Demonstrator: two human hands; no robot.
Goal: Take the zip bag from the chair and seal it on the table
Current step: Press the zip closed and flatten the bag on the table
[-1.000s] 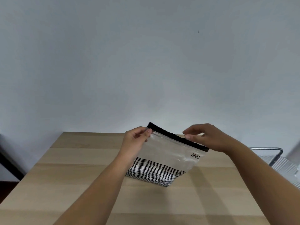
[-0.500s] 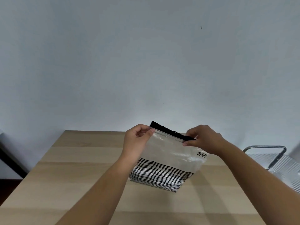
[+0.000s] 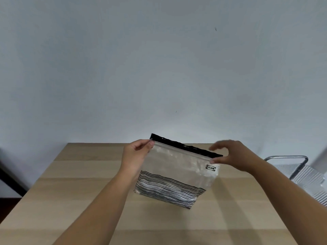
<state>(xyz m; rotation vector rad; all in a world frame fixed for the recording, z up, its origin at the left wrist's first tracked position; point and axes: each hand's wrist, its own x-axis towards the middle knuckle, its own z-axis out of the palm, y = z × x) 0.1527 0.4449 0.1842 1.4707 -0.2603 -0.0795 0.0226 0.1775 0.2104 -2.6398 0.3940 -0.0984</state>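
A clear zip bag (image 3: 177, 167) with a black top band and black stripes along its bottom stands tilted on the light wooden table (image 3: 79, 200), its lower edge resting on the wood. My left hand (image 3: 136, 152) pinches the bag's top left corner at the zip strip. My right hand (image 3: 231, 156) is at the top right corner; its thumb touches the end of the zip strip, while the fingers are spread and lifted above the black band.
A metal chair (image 3: 300, 172) with a ribbed seat and a tubular frame stands just beyond the table's right edge. A plain grey wall rises behind the table. Dark furniture (image 3: 8, 174) shows at the far left.
My right hand has slid right along the zip strip from the middle to the right corner, and its fingers have opened. The bag's right corner is uncovered again. My left hand kept its pinch.
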